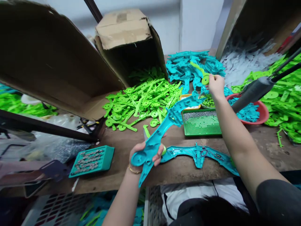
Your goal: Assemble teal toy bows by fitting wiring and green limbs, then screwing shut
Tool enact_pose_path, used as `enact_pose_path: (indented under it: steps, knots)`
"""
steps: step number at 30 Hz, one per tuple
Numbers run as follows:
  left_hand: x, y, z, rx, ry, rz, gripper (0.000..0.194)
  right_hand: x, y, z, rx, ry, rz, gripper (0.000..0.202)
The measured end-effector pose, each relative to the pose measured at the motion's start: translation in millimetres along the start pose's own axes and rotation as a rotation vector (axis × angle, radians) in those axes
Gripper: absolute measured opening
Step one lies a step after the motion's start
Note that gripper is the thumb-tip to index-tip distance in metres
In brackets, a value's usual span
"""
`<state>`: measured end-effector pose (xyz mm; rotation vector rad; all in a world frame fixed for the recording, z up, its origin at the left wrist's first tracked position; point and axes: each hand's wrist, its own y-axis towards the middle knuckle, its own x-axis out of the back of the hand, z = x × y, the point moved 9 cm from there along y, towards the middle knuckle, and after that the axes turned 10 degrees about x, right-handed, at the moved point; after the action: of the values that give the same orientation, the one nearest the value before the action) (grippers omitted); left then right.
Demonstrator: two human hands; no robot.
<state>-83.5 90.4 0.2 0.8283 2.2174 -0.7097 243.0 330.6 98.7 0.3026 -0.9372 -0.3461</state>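
My left hand is closed around a curved teal plastic shell half, held tilted above the bench. Behind that shell a lime-green part pokes out, partly hidden by it. Up at the right, my right hand pinches a lime-green arm with a round disc end, in front of the teal pile. Lying on the bench between my arms is a second teal shell, with thin wires and small parts inside it; my right forearm overlaps its right end.
Lime-green parts spill from a cardboard box. Teal shells are heaped behind. A green perforated tray, a red bowl and a teal tray of small metal pieces stand around. A dark tool hangs at the right.
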Motion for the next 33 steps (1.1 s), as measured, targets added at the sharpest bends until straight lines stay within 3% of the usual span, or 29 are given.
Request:
enact_pose_path:
  steps: [4,7,9,11,15,18,21,26,29,33]
  knots:
    - [11.1,-27,-9,-0.241,0.067,0.031,0.074,33,28,-15,-0.102,0.127,-0.177,0.041]
    - [15.8,-44,-20,-0.367,0.109,-0.101,0.069,34,33,-15,-0.085,0.171,-0.191,0.040]
    - [19.5,-53,-26,-0.395,0.121,-0.259,0.068,13,23,-7,-0.045,0.183,-0.116,0.040]
    - [18.2,-57,-31,-0.399,0.117,-0.342,0.070,-23,3,3,0.004,0.161,0.034,0.036]
    - [17.3,-48,-29,-0.364,0.077,-0.366,0.073,-95,-43,21,0.102,-0.009,0.369,0.028]
    - [21.3,-39,-24,-0.369,0.034,-0.352,0.072,-112,-59,27,0.134,-0.153,0.471,0.030]
    - [24.5,-38,-23,-0.401,0.003,-0.336,0.067,-93,-58,21,0.104,-0.293,0.434,0.030]
    - [26.0,-37,-26,-0.430,0.014,-0.354,0.071,-42,-58,-21,-0.064,-0.531,0.403,0.037]
    - [19.6,-24,-23,-0.399,-0.014,-0.328,0.068,-27,-61,-39,-0.094,-0.612,0.424,0.041]
    - [10.4,-1,-19,-0.369,-0.078,-0.298,0.064,-15,-61,-45,-0.093,-0.663,0.398,0.039]
